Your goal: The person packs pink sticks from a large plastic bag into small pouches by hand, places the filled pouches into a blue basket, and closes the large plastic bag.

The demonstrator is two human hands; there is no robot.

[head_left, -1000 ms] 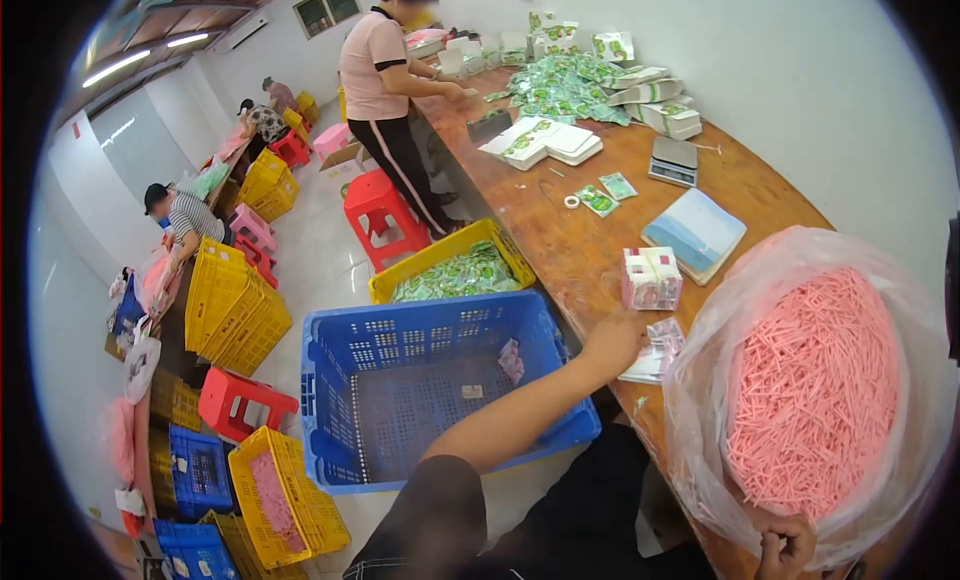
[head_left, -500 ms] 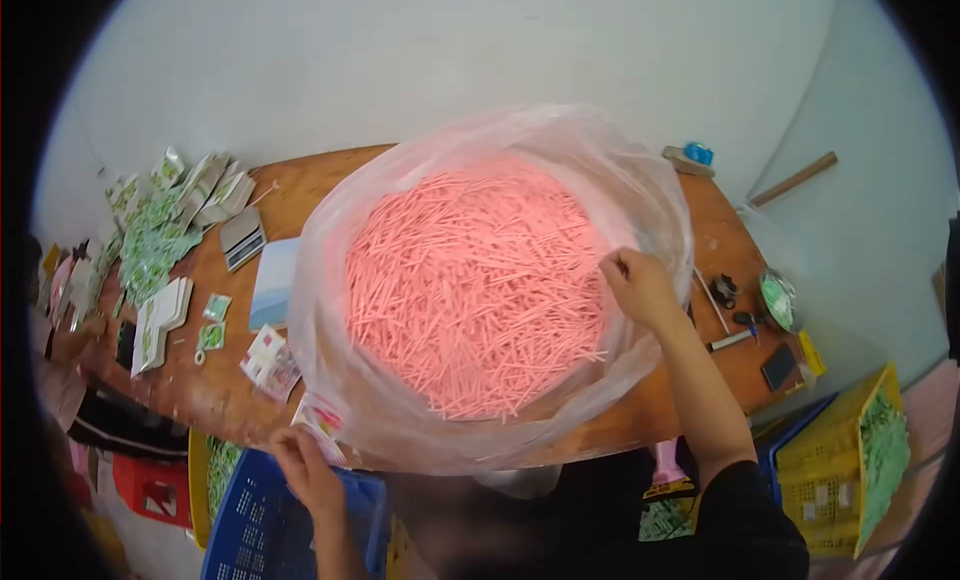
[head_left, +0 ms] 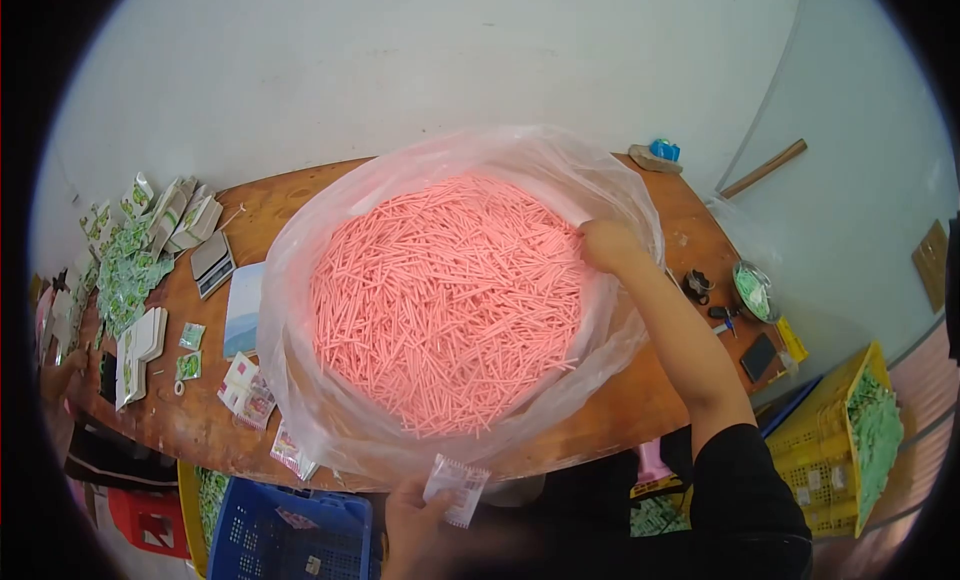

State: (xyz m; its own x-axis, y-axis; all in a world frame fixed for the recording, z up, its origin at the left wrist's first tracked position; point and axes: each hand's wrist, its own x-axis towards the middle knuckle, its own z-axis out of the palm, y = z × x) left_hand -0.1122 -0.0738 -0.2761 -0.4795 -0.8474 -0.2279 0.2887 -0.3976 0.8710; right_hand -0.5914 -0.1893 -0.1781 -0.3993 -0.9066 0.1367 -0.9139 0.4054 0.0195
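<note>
A large clear plastic bag point(head_left: 290, 380) stands on the table with its mouth spread wide, filled with short pink sticks point(head_left: 450, 300). My left hand point(head_left: 412, 525) pinches a small printed see-through packet point(head_left: 458, 488) in front of the bag, near the table's front edge. At the right side of the sticks, just inside the bag's mouth, is my right hand point(head_left: 610, 248). Its fingers are drawn together at the sticks, and their tips are partly hidden, so I cannot make out what they hold. More printed packets point(head_left: 293, 452) lie at the table's front edge, left of the bag.
Below the table's left part is a blue basket point(head_left: 230, 525) with a few packets inside. A yellow basket point(head_left: 820, 470) of green pieces stands at right. A small scale point(head_left: 212, 265) and green-printed packets point(head_left: 130, 270) lie at left. Another person's hand point(head_left: 62, 375) is at the far left.
My left hand has moved right from the packets at the table edge and now holds one packet. My right hand has shifted up along the bag's right side. The whole view has shifted slightly.
</note>
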